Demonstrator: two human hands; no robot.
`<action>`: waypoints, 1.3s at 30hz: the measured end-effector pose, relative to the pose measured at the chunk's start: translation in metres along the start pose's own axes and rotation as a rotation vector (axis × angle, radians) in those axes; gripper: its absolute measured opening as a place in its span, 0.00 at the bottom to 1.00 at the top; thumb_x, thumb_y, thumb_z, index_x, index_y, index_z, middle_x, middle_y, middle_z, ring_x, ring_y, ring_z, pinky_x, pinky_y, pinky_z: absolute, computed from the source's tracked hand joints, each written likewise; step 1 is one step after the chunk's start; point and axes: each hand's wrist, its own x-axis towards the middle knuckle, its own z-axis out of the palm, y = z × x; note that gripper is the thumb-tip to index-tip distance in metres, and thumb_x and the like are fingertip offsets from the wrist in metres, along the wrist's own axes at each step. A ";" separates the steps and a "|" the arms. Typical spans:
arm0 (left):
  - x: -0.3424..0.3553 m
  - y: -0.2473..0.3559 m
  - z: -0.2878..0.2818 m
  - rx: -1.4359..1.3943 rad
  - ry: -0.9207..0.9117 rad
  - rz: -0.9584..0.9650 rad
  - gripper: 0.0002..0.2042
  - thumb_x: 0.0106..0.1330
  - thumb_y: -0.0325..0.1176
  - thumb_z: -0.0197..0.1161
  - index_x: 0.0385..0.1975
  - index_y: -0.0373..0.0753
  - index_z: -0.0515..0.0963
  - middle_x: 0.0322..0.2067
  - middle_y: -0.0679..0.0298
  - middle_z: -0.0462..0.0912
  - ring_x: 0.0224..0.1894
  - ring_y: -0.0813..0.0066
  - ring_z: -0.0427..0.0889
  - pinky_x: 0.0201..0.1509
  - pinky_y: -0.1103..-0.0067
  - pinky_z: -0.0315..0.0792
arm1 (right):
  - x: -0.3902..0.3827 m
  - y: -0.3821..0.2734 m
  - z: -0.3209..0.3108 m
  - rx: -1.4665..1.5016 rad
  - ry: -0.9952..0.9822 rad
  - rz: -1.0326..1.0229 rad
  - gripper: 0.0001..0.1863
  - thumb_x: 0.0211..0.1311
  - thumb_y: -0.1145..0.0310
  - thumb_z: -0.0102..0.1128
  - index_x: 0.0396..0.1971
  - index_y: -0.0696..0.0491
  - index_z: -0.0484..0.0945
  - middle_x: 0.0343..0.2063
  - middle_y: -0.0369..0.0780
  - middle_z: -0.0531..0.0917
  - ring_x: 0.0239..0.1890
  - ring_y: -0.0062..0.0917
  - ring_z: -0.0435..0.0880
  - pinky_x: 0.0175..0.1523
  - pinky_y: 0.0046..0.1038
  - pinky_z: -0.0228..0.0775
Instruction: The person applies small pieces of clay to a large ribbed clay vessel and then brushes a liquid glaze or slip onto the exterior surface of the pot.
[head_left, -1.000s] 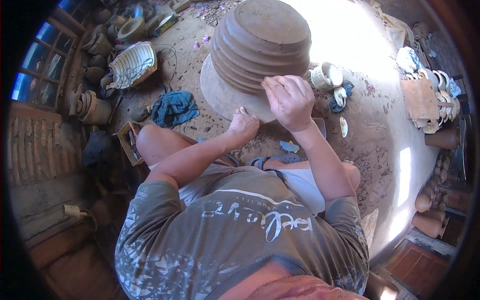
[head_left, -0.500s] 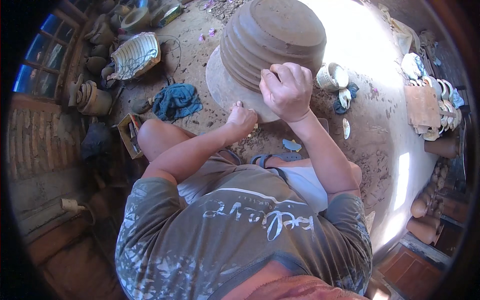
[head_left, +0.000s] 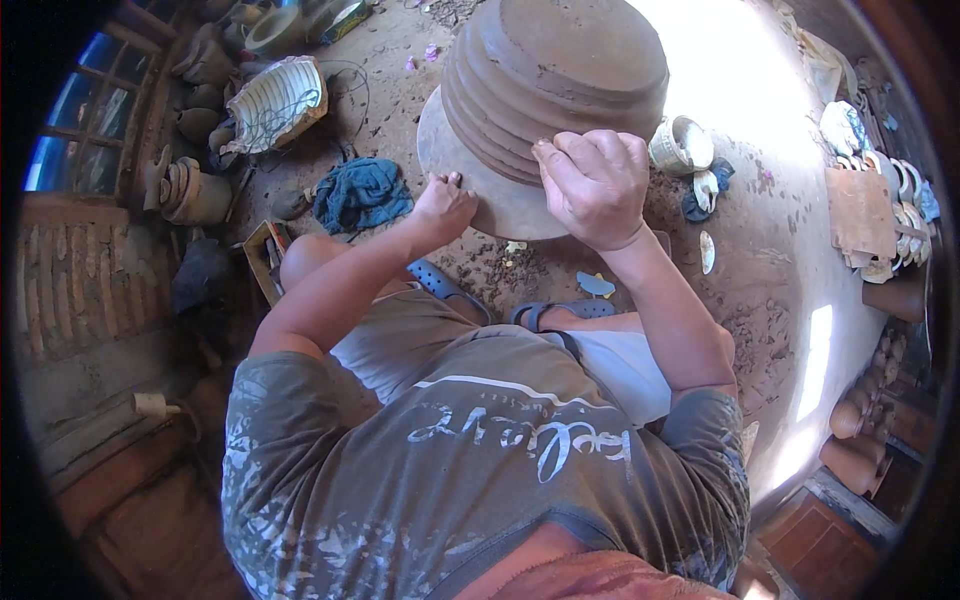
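Observation:
A large ridged clay pot, brown and damp-looking, rests with its flat, broad face upward on a pale round turntable. My left hand is closed on the turntable's near left rim, thumb and fingertips over the edge. Against the near right side of the pot wall is my right hand, raised and closed with its fingertips pinched together. What the pinch holds, if anything, is hidden.
A teal cloth lies left of the turntable. To the right stand a whitish bucket and a dark blue rag. A ribbed white piece sits at far left. Several clay pots line the right wall.
My left hand has slid leftward along the turntable's rim. My right hand stays closed at the pot wall, shifted slightly right with the whole view.

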 end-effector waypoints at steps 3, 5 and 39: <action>0.001 -0.017 -0.004 0.060 -0.052 0.023 0.12 0.70 0.35 0.59 0.47 0.40 0.84 0.54 0.52 0.84 0.61 0.57 0.81 0.64 0.59 0.71 | -0.001 0.002 -0.004 0.015 -0.003 0.001 0.05 0.51 0.70 0.71 0.30 0.47 0.88 0.34 0.26 0.84 0.35 0.21 0.79 0.45 0.31 0.66; 0.004 -0.028 -0.003 0.070 -0.029 0.036 0.12 0.70 0.34 0.58 0.48 0.40 0.83 0.56 0.51 0.83 0.61 0.57 0.81 0.66 0.57 0.70 | -0.001 0.004 -0.005 0.026 -0.004 -0.001 0.05 0.52 0.70 0.71 0.30 0.47 0.88 0.34 0.26 0.84 0.34 0.21 0.79 0.45 0.31 0.66; 0.001 -0.048 0.006 0.047 0.079 0.093 0.09 0.67 0.32 0.60 0.42 0.35 0.81 0.48 0.42 0.82 0.47 0.50 0.88 0.49 0.62 0.82 | -0.062 0.033 -0.032 0.629 -0.014 1.089 0.26 0.64 0.71 0.70 0.62 0.59 0.82 0.29 0.40 0.91 0.31 0.20 0.87 0.44 0.26 0.80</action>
